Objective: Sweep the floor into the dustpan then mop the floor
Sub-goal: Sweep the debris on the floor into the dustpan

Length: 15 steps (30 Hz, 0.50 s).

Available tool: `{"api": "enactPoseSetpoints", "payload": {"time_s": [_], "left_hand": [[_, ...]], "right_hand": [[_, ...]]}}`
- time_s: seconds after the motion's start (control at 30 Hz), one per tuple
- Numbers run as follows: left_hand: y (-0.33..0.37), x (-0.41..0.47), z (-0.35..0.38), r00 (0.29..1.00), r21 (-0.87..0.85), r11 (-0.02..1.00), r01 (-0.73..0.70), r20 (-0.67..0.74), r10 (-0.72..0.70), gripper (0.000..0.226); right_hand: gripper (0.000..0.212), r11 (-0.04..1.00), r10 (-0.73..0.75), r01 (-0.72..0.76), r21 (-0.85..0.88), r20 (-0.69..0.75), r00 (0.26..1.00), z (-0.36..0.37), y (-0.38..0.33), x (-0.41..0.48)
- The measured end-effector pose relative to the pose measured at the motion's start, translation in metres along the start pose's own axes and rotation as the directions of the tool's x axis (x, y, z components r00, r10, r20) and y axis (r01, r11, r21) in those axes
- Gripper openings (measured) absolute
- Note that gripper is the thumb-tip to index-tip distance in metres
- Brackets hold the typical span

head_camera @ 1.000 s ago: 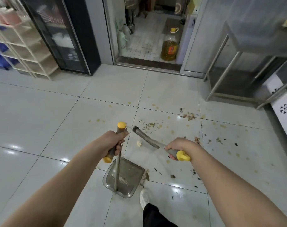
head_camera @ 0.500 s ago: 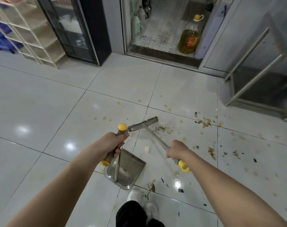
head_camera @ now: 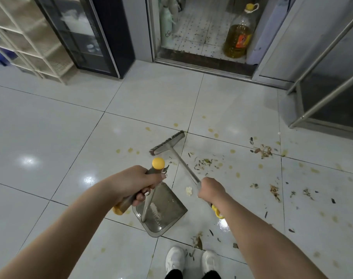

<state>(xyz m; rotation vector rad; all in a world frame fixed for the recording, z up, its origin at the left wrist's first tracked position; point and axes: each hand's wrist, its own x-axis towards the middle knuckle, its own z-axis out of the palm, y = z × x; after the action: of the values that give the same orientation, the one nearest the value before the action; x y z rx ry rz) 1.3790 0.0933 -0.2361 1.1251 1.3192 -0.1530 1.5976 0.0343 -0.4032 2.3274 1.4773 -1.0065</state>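
- The broom (head_camera: 167,145) has a thin grey metal stick, a flat brush head and a yellow end cap. The right hand (head_camera: 210,190) grips the stick near the cap, and the head reaches forward and left.
- The dustpan (head_camera: 167,210) is grey and lies flat on the floor (head_camera: 50,137), just left of the broom's stick. Pale bits lie inside it. The left hand (head_camera: 135,184) grips its yellow-capped handle.
- Debris (head_camera: 203,163) of dark leaf scraps and brown shells is scattered to the right of the broom. A white crumb (head_camera: 189,190) sits beside the pan's mouth.
- The floor is pale glossy tile, dotted with yellow spots.
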Motion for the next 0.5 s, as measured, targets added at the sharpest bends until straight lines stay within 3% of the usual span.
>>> {"api": "enactPoseSetpoints", "payload": {"time_s": [0.2, 0.3, 0.4, 0.5], "left_hand": [[0.018, 0.023, 0.0, 1.0, 0.07, 0.997, 0.019, -0.024, -0.018, 0.043], [0.028, 0.03, 0.004, 1.0, 0.08, 0.997, 0.005, -0.023, -0.003, 0.045], [0.038, 0.035, 0.008, 1.0, 0.095, 0.996, -0.002, -0.022, 0.004, 0.046], [0.047, 0.04, 0.011, 1.0, 0.122, 0.993, 0.007, -0.006, -0.006, 0.047]], "right_hand": [[0.012, 0.998, 0.037, -0.044, 0.042, 0.154, 0.987, 0.008, -0.01, 0.044], [0.031, 0.949, 0.133, -0.215, 0.231, 0.326, 0.936, 0.011, -0.004, 0.053], [0.045, 0.801, 0.207, -0.458, 0.386, 0.54, 0.816, 0.016, 0.004, 0.054], [0.044, 0.735, 0.246, -0.522, 0.433, 0.547, 0.8, 0.022, 0.006, 0.059]]}}
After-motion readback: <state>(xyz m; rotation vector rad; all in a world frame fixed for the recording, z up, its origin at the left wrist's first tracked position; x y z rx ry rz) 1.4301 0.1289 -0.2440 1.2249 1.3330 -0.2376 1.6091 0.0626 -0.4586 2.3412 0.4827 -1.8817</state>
